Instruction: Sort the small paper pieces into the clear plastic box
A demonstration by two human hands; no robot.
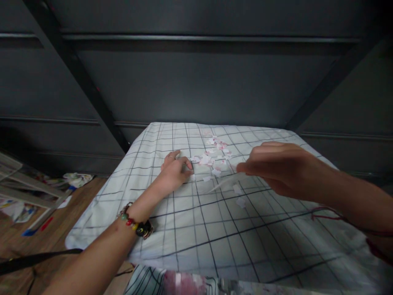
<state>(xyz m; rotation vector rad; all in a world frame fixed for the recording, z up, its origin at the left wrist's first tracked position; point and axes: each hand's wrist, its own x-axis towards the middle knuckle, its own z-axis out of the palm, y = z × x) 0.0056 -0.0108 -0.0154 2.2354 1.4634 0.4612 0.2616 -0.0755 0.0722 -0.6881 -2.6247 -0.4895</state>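
Observation:
Small torn scraps of white paper point(205, 159), some with pink marks, lie scattered on a white checked cloth point(196, 229). At their left edge rests my left hand point(175, 170), its fingers curled and the thumb and index tips close together beside a scrap. Whether a scrap is between those tips cannot be made out. Over the right side of the scraps, my right hand point(273, 168) is closed and blurred by motion. A thin whitish, see-through strip point(225, 182) extends from its fingertips down to the left. A few scraps point(241, 201) lie below the strip.
Dark grey panels point(184, 86) with metal bars stand behind the cloth-covered surface. On the left, a pale wooden frame point(33, 196) stands on the wood floor, near a crumpled cloth point(78, 179) and a red object point(46, 223). A black strap point(39, 260) crosses the lower left.

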